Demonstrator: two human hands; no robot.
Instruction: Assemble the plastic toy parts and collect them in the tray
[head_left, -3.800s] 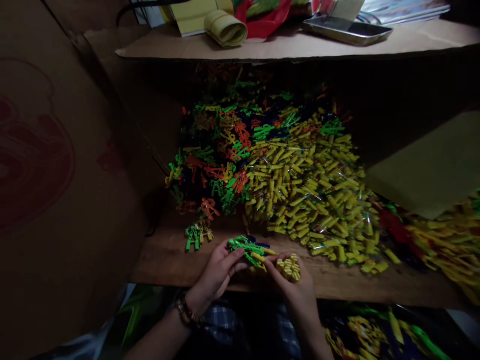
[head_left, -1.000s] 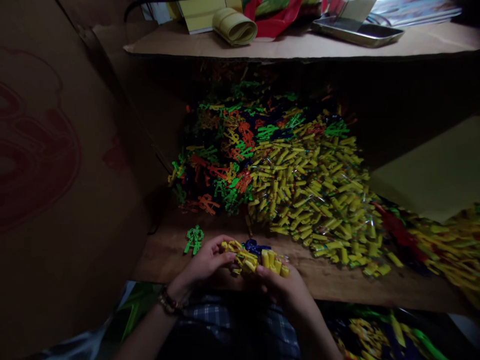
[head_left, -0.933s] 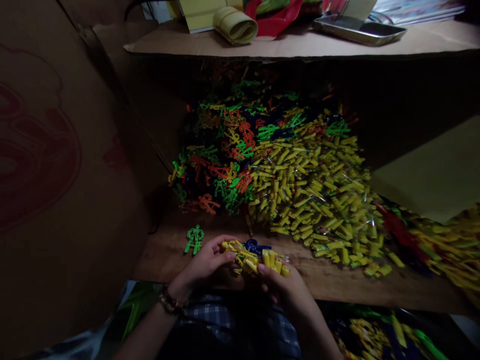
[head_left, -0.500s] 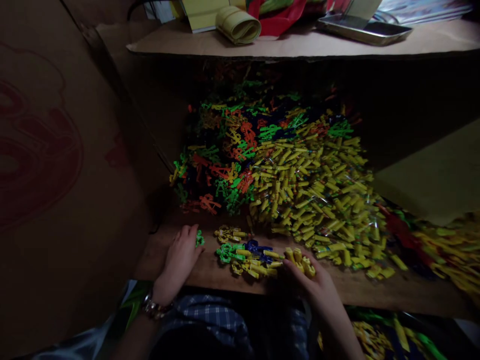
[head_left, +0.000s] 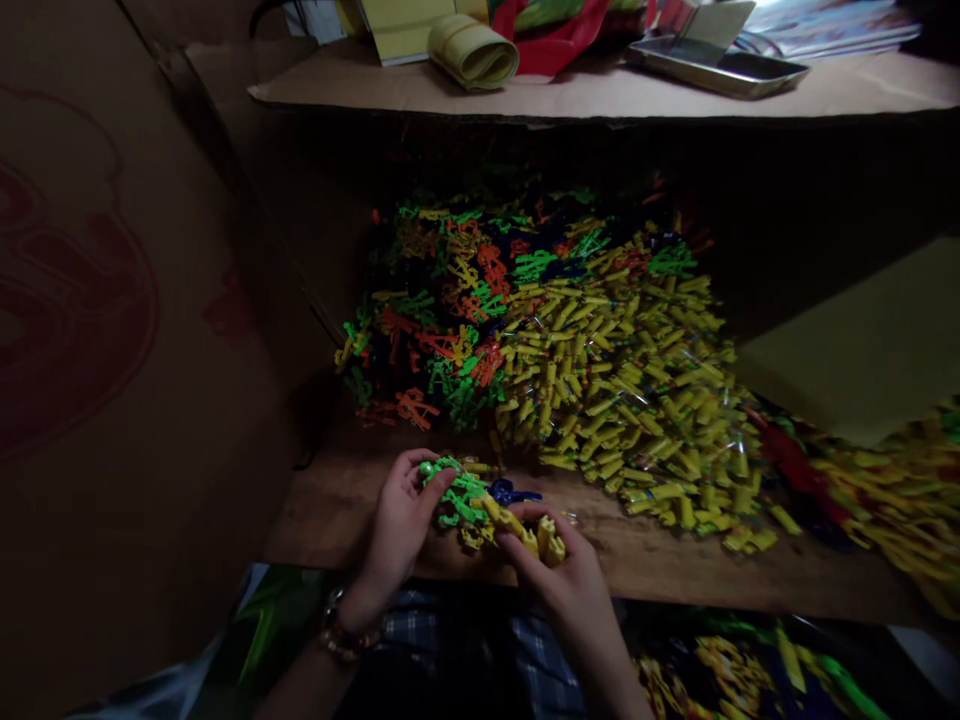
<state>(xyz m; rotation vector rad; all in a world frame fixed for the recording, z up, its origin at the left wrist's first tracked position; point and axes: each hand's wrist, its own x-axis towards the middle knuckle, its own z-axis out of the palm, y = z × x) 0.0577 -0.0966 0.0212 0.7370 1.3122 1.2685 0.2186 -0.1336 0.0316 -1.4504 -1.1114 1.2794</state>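
My left hand point(head_left: 403, 510) is closed on a green plastic toy figure point(head_left: 450, 478), pinched between thumb and fingers. Several short yellow plastic pieces point(head_left: 551, 540) are gripped in my right hand point(head_left: 559, 570); one of them points toward the green figure and seems to meet its lower end. Between and beneath the hands lie more figures on the wooden board: a dark blue figure point(head_left: 514, 492) just behind the right fingers, and a yellow figure point(head_left: 474, 538) partly covered by the hands.
A big heap of yellow pieces point(head_left: 622, 390) lies behind and right, beside a pile of mixed-colour figures point(head_left: 457, 320). A cardboard shelf point(head_left: 570, 98) overhangs them, bearing a rolled yellow sheet point(head_left: 474, 52) and a metal tray point(head_left: 720, 72). A cardboard wall point(head_left: 202, 420) stands left.
My left hand has moved right, bringing the green figure over the others. My right hand has come left with the yellow pieces, so the two hands are now close together.
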